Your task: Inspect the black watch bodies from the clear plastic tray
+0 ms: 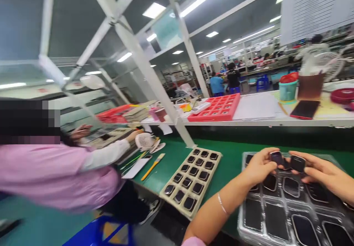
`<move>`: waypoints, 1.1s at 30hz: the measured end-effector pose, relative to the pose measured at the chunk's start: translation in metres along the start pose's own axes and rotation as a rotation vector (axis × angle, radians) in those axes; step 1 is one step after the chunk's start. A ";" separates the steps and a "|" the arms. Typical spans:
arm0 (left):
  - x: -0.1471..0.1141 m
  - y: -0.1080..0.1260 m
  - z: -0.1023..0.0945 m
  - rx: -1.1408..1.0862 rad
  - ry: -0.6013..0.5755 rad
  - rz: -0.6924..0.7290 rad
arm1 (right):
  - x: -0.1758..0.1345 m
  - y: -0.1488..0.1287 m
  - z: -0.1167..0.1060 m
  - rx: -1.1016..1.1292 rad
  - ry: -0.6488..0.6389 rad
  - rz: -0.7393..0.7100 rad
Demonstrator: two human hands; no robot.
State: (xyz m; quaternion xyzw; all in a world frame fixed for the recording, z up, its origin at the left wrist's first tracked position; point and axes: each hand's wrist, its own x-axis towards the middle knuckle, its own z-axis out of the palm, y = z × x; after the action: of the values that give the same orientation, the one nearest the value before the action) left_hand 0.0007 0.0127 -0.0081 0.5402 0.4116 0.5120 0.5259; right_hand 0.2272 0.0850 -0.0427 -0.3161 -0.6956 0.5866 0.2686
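Head view: at the near right of a green tabletop [229,165], a worker's left hand [258,167] pinches a small dark square part [276,157] between its fingers, while the right hand [322,172] pinches a second dark square part [298,162] just beside it. Both parts are held close together above the far edge of a clear plastic tray [279,216], whose pockets hold more dark pieces. A thin bracelet [221,203] circles the left wrist. Just left of the clear tray lies a beige tray [190,178] filled with rows of small dark squares. Farther left, a co-worker in a pink top [55,176] reaches toward a small white fan [144,141]. On the far shelf sit a red tray [215,109] and a dark phone [304,109].
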 end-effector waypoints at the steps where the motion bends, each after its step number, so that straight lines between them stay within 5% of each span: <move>1: -0.002 0.003 0.000 0.000 -0.007 -0.006 | -0.001 -0.008 0.003 0.035 -0.014 -0.005; 6: -0.008 0.014 0.001 0.039 -0.048 0.001 | -0.005 -0.038 0.018 -0.162 -0.081 -0.080; 13: -0.009 0.022 0.002 0.068 -0.011 -0.018 | -0.007 -0.047 0.021 -0.154 -0.094 -0.093; 16: -0.042 0.039 -0.004 0.395 -0.002 0.089 | -0.015 -0.060 0.035 -0.448 -0.014 -0.194; 19: -0.085 0.051 -0.014 0.723 -0.099 0.175 | -0.027 -0.072 0.063 -0.672 -0.068 -0.377; 24: -0.123 0.040 -0.023 1.085 -0.017 0.209 | -0.042 -0.073 0.100 -0.829 -0.220 -0.291; 27: -0.117 0.033 -0.016 1.116 0.024 0.250 | -0.046 -0.073 0.088 -0.955 -0.215 -0.393; 33: -0.079 0.022 0.022 1.335 -0.296 0.459 | -0.077 -0.063 0.030 -1.234 -0.198 -0.307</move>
State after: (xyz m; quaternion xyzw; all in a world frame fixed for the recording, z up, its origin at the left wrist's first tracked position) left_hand 0.0096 -0.0708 0.0056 0.8830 0.4371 0.1704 0.0130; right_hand 0.2477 0.0007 0.0138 -0.2535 -0.9640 0.0598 0.0528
